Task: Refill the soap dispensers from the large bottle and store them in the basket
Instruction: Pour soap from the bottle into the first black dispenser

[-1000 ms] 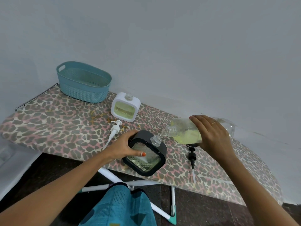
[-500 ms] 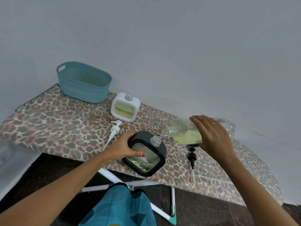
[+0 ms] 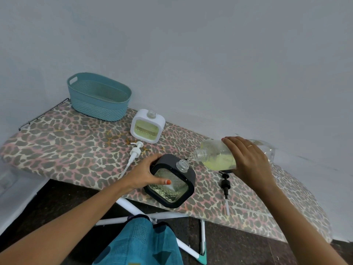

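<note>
Head view. The right hand (image 3: 248, 161) covers the middle of the large bottle (image 3: 215, 155), its fingers curled over the top and its thumb out of sight; only the clear far end shows past the wrist. A dark object under the bottle, beside the black pump (image 3: 225, 183), is too hidden to identify. Any stream between the bottle's mouth and the neck of the black dispenser (image 3: 172, 183) is too thin to make out clearly. The left hand (image 3: 142, 175) grips this dispenser by its left side: the thumb (image 3: 162, 181) lies across the patterned glass front and the fingers wrap behind the frame, mostly hidden. A teal cloth (image 3: 141, 243) at the bottom edge is cut off and masks part of the board's legs.

Containers. The bottle is held nearly level, mouth just above the black dispenser's open neck, with yellow-green soap pooled along its lower side. The black dispenser is tilted at the near edge of the ironing board (image 3: 66, 142); its fill level cannot be read through the glass. The white dispenser (image 3: 148, 128) stands upright, uncapped, its window showing yellow-green soap. The white pump (image 3: 135, 151) lies near it. The basket (image 3: 99, 96) sits at the board's far left end, well apart from both dispensers.
</note>
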